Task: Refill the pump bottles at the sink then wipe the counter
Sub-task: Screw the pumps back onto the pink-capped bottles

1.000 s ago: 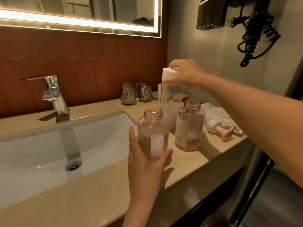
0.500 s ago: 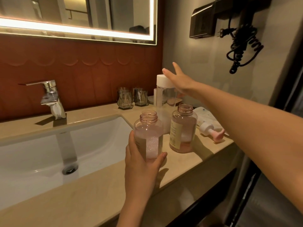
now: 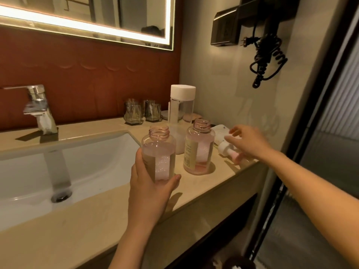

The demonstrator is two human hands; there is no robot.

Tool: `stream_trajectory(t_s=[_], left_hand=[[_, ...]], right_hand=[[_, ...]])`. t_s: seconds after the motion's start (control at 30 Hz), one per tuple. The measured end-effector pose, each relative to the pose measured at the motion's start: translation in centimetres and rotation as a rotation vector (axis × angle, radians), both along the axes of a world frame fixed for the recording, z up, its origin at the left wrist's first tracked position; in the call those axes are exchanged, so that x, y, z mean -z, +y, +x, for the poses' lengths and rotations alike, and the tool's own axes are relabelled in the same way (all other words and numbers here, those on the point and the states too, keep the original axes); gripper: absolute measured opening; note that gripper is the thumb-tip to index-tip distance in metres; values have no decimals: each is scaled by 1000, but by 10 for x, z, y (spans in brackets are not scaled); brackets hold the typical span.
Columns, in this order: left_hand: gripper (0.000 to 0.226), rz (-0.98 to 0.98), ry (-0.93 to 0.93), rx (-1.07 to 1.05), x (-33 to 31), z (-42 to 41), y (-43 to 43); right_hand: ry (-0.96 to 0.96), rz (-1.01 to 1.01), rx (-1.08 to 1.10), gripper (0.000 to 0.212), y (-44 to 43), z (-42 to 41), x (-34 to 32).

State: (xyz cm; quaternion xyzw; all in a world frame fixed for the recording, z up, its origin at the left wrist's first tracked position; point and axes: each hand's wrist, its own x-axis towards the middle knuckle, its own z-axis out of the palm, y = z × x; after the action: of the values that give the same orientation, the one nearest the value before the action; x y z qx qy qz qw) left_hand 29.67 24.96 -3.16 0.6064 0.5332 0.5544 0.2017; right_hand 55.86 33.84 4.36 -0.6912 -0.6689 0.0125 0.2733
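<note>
Lit mirror (image 3: 87, 12) over red wall (image 3: 87, 74). Beige counter (image 3: 77, 239), white sink (image 3: 87, 162) inset. Refill bottle (image 3: 181, 113), white cap, upright behind 2 uncapped bottles: far pump bottle (image 3: 200, 150) on counter, near pump bottle (image 3: 158, 158) gripped by left hand (image 3: 149, 191). Right hand (image 3: 250, 142), fingers spread, over pump head (image 3: 228, 150); contact unclear.

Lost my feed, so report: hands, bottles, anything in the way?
Left hand grips near bottle, uncapped. Right hand open, over the pump on the counter. Second bottle uncapped, standing beside. Nothing blocking the pump.

A lit mirror (image 3: 97, 14) hangs at eleven o'clock, a chrome faucet (image 3: 38, 107) stands at nine, glass tumblers (image 3: 135, 114) sit just above centre, and a coiled black cord (image 3: 268, 61) dangles at one.
</note>
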Motion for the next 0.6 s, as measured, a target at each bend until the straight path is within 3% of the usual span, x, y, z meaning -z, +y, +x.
stream_trajectory(t_s=[0.17,0.37,0.5,0.6], left_hand=[[107,6,-17,6,1,0,0],[108,4,-32,25,0,0,-2],[108,0,-33,23,-1,0,-1],[109,-4,-36,19,0,0,-1]], right_hand=[[-221,106,68,58,-14,6,48],[179,231,279,78,-16,-4,78],[250,286,312,67,-13,-8,84],[400,317,218,53,-11,-8,82]])
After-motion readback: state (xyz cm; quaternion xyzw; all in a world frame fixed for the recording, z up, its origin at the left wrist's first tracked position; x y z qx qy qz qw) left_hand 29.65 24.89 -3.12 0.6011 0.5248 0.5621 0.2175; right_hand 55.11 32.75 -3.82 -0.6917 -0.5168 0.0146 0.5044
